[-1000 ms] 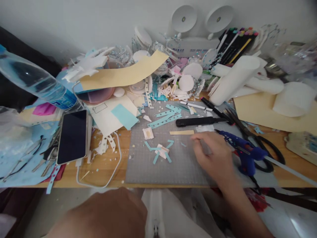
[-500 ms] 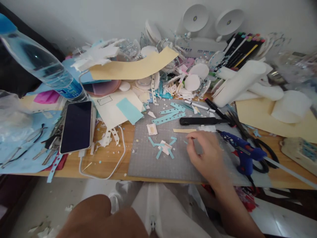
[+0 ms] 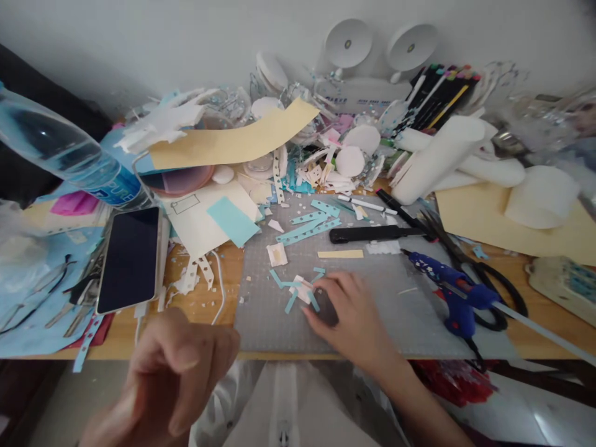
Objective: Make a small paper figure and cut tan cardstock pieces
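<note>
My right hand (image 3: 356, 313) is low over the grey cutting mat, thumb and fingers apart beside a small white paper piece (image 3: 303, 290) with light blue strips sticking out of it. Its fingertips are at the right-hand strips; whether they touch cannot be made out. My left hand (image 3: 186, 366) hangs in the air in front of the table edge, fingers loosely bent, with nothing visible in it. A small square of card (image 3: 277, 254) lies above the paper piece. Patterned blue strips (image 3: 310, 230) and a narrow tan strip (image 3: 340, 254) rest farther back.
On the right are a blue glue gun (image 3: 447, 279), black scissors (image 3: 465, 261) and a black-handled knife (image 3: 367, 233). A phone (image 3: 130, 257) and a water bottle (image 3: 79, 146) are on the left. Paper scraps and white discs (image 3: 350, 161) crowd the back.
My right hand has moved left and down to the paper piece with the blue strips. My left hand has risen from the bottom edge towards the table. The view has shifted slightly.
</note>
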{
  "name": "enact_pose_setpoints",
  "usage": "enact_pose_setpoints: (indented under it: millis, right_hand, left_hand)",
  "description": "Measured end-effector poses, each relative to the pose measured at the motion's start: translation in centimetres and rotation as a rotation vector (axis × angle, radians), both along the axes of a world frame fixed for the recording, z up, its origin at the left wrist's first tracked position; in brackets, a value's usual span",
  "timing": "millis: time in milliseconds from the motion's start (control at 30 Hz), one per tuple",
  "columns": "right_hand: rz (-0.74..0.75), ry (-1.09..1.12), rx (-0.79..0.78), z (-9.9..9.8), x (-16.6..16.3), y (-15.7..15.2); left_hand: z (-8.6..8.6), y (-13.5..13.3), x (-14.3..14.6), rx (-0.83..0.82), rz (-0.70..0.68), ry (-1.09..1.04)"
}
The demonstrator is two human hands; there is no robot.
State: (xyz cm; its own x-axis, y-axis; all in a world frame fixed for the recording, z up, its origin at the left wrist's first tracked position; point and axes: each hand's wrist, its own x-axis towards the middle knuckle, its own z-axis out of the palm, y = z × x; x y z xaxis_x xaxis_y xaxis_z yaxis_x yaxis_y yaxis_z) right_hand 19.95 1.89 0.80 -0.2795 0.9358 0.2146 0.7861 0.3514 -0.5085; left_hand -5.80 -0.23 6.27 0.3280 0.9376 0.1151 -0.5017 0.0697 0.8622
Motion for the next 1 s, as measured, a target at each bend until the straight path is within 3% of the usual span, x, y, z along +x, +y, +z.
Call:
enact_pose_setpoints:
  millis: [200, 367, 500, 633, 800, 900, 1000]
  right_hand:
    - [0.078, 0.125, -0.044, -0.1, 0.6, -0.8]
    - [0.154, 0.098, -0.068, 0.1, 2.0, -0.7]
    - [0.119, 0.241, -0.056, 0.5, 3.0, -0.7]
    - [0.020, 0.422, 0.048, 0.9, 4.1, -1.2]
    - [-0.034, 0.476, 0.038, 0.1, 4.5, -1.8]
    - [0.001, 0.490, 0.015, -0.4, 4.1, -1.8]
    - [0.037, 0.487, -0.002, -0.8, 3.9, -1.7]
  left_hand:
    - [-0.3, 0.6, 2.1, 0.068, 0.182, 0.235]
    - [-2.0, 0.3, 2.3, 0.224, 0.281, 0.696]
    - [-2.6, 1.4, 2.5, 0.483, 0.325, 1.063]
    - [-2.7, 2.6, 2.5, 0.564, 0.371, 1.183]
    - [-3.0, 4.9, 2.5, 0.746, 0.304, 1.435]
    - [-2.9, 6.3, 3.0, 0.916, 0.203, 1.649]
    - [-2.8, 7.1, 3.7, 0.964, 0.170, 1.755]
